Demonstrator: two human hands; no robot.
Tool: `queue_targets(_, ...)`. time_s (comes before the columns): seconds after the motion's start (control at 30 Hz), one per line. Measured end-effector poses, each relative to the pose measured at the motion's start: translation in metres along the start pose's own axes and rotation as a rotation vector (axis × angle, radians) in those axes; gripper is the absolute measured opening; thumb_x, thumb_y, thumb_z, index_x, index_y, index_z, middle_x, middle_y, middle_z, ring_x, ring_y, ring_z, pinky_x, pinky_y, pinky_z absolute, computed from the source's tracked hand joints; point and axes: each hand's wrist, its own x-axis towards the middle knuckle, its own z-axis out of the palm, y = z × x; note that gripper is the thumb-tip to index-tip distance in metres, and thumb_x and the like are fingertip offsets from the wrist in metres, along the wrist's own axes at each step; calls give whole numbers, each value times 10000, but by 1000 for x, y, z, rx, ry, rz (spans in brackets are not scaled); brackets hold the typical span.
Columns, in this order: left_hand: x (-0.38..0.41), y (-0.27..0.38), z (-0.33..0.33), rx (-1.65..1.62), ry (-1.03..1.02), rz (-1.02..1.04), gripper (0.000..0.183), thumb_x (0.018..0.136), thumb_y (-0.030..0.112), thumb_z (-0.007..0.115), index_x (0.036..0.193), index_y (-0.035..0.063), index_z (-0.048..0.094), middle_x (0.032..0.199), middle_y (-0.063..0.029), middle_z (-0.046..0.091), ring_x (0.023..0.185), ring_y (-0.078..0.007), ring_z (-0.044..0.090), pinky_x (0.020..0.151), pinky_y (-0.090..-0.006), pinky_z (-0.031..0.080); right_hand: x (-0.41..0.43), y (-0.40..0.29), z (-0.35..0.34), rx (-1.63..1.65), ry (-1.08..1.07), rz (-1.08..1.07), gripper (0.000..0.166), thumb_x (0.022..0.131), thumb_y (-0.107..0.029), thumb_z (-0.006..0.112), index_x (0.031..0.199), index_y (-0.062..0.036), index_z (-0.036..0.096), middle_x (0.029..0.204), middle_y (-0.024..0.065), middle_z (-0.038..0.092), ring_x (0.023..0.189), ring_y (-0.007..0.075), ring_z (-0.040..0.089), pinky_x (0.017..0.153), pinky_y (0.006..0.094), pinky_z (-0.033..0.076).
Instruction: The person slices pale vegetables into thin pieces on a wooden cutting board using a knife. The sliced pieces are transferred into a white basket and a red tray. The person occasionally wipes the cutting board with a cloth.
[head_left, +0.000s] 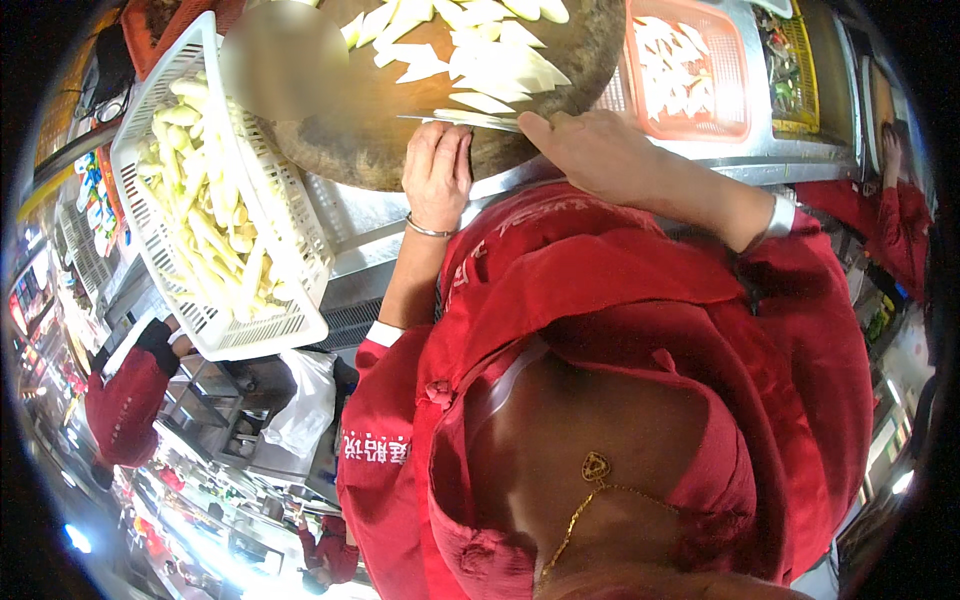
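Note:
My right hand (600, 154) grips a kitchen knife (480, 120) at its handle end, to the right of my left hand. The thin blade is seen nearly edge-on and points left, with pale slices lying along it. My left hand (439, 169) has its fingers bent down at the near edge of a round wooden chopping block (352, 154), close beside the blade. What lies under its fingertips is hidden. Pale, slanted vegetable slices (495, 67) are spread over the block beyond the knife, some overlapping. A blurred round patch covers the block's upper left.
Left of the block, a white plastic basket (319, 315) holds long pale yellow-green vegetables (199, 217). A pink plastic basket (742, 90) with pale slices stands right, near a yellow crate (806, 75) of scraps. Co-workers in red (127, 405) are at left, below and far right (900, 225).

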Motion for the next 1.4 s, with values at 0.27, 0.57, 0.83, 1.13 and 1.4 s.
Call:
queue_targets(0.27,-4,0,1,21,13,-25,221,748,-8,716,950,35,638,994,-136,603,906,-306,599,794,-375,492,-8,-7,-7,-14,53,-25,278,797,-26,518,1057,27,434,735,209,626,661,372,651,582,444,513)
queue_targets(0.57,-3,2,2,-5,76,4,216,752,3,719,950,25,633,963,-130,600,891,-306,608,780,-374,502,-14,-13,-17,-52,60,-16,351,787,-6,519,1123,28,425,751,184,612,663,372,630,573,439,492)
queue_targets(0.83,-10,0,5,-51,68,11,209,751,2,717,939,22,629,960,-140,605,872,-314,598,768,-386,495,-7,6,0,54,102,-29,217,809,-44,519,1007,24,460,692,194,623,678,383,644,608,455,514)
queue_targets(1.13,-17,4,11,83,23,33,116,801,122,595,894,62,632,967,-108,608,888,-278,573,815,-428,464,-5,21,-12,142,211,254,325,916,-96,489,1225,-8,442,737,278,600,678,469,587,575,522,449)
queue_targets(1.4,-2,38,33,354,-67,102,468,787,205,579,1223,37,559,1303,-126,485,1282,-270,392,1096,-560,208,-20,47,19,431,397,41,278,938,-93,482,1159,75,457,862,274,620,804,427,619,672,449,466)
